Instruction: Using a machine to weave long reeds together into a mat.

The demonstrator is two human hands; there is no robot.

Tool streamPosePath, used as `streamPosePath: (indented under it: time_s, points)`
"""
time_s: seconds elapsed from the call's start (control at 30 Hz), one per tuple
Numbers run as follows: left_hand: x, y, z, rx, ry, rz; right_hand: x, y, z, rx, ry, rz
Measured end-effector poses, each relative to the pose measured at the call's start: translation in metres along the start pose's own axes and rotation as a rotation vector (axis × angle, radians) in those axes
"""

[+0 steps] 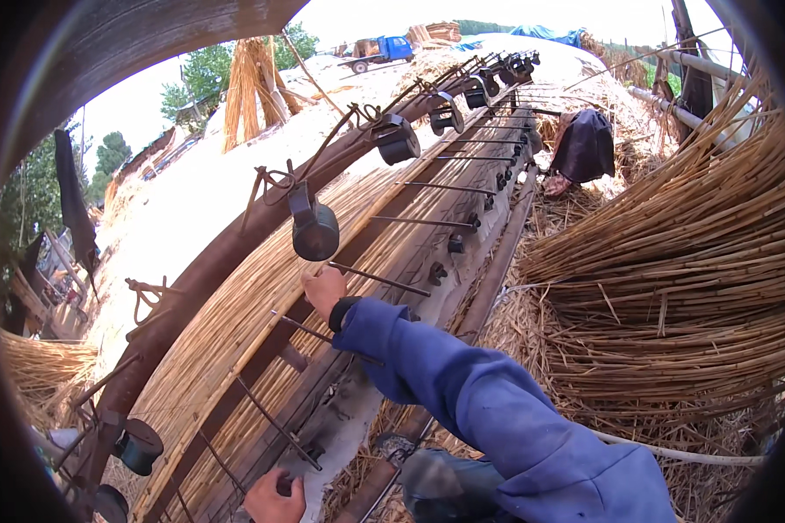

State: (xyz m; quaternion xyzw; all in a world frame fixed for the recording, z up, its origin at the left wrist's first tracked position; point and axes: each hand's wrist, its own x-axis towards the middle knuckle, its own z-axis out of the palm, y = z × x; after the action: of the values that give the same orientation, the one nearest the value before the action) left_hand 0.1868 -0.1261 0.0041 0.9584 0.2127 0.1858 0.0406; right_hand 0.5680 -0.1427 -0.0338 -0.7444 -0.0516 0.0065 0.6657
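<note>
My right hand (324, 289), in a blue sleeve (497, 392) with a dark cuff, reaches to the near edge of a long reed mat (227, 349). Its fingers are closed at the pale pole (257, 349) along that edge; what they pinch is hidden. Just above it hangs a dark round spool (315, 232). A thin metal rod (379, 279) juts out beside the hand. At the lower edge, my left hand (275, 499) has curled fingers with the thumb apart, and nothing shows in it. It is near the end of another rod (279, 427).
A rusty curved beam (209, 266) carries several hanging spools. Below the mat runs a grey ledge (410, 301) with dark knobs. Loose reeds (672, 288) are heaped at right. A dark-clothed person (582, 146) bends at the far end. A blue truck (384, 52) stands behind.
</note>
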Motion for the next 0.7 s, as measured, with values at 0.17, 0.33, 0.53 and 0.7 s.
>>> streamPosePath:
  time_s: [0.17,0.33,0.53,0.7]
  points:
    - [0.002,0.004,-0.002,-0.004,-0.022,-0.024,0.008,0.008,-0.001,-0.01,-0.197,0.103]
    - [0.001,0.003,-0.004,0.015,-0.025,-0.027,0.017,0.024,0.0,-0.003,-0.063,0.07]
    - [-0.001,0.004,0.005,-0.017,-0.027,-0.113,0.004,0.054,-0.03,0.336,-0.356,0.199]
    - [-0.003,0.008,0.008,-0.074,0.039,-0.168,-0.115,0.101,-0.109,-0.039,-0.517,0.113]
